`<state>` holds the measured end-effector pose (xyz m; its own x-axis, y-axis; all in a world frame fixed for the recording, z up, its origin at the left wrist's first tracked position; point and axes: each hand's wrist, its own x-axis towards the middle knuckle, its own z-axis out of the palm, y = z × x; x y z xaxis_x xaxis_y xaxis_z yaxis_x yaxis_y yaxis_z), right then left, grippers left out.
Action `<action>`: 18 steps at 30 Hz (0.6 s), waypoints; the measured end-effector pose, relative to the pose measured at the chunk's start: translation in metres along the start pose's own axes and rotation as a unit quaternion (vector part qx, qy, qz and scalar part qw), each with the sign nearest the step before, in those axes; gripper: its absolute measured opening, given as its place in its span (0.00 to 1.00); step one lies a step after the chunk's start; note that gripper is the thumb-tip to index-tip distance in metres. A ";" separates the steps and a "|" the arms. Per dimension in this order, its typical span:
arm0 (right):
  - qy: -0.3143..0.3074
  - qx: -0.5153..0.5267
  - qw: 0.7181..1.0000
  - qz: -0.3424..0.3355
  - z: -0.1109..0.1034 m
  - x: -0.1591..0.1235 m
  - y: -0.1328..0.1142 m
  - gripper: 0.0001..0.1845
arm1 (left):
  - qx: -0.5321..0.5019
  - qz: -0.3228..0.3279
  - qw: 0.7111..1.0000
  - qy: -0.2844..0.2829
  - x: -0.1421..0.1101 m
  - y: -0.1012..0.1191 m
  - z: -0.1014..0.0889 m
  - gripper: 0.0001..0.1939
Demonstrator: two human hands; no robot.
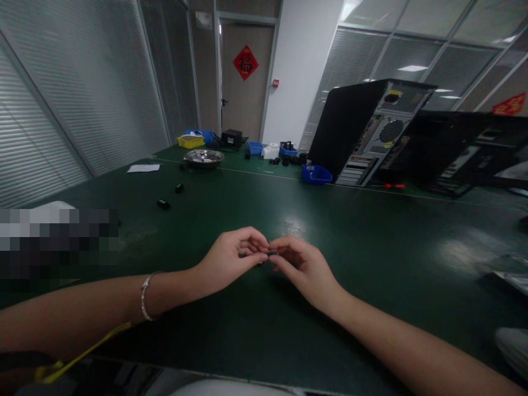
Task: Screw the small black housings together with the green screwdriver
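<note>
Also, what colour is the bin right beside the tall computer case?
The bin is blue; the head view shows it.

The small item (272, 253) pinched between the left hand (233, 258) and right hand (305, 269) is mostly covered by fingers, too small to identify. Pixel blocks mask whatever lies at the table's (371, 236) left edge. Both forearms and the pale object (512, 344) at right are cut off.

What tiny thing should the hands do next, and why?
I'd say gently turn the small dark piece a little, to see it better. The fingertips of the left hand and right hand meet around it and hide most of it.
</note>
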<state>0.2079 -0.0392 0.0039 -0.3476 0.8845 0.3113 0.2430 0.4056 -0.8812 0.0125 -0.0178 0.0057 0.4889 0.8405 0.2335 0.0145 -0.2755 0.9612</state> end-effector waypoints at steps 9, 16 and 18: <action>0.048 -0.075 0.994 -0.057 -0.004 0.001 -0.002 0.02 | -0.072 -0.049 0.996 0.013 0.004 -0.003 -0.001 0.11; 0.028 -0.032 0.998 -0.035 -0.004 0.003 0.004 0.02 | -0.110 -0.058 0.992 -0.003 0.003 -0.003 0.000 0.09; 0.018 -0.027 0.999 -0.034 -0.004 0.002 0.005 0.04 | -0.107 -0.058 0.993 0.001 0.003 -0.004 0.000 0.10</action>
<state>0.2117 -0.0345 0.0019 -0.3324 0.8618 0.3831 0.2680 0.4758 -0.8377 0.0138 -0.0136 0.0022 0.4937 0.8615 0.1186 -0.1143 -0.0710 0.9909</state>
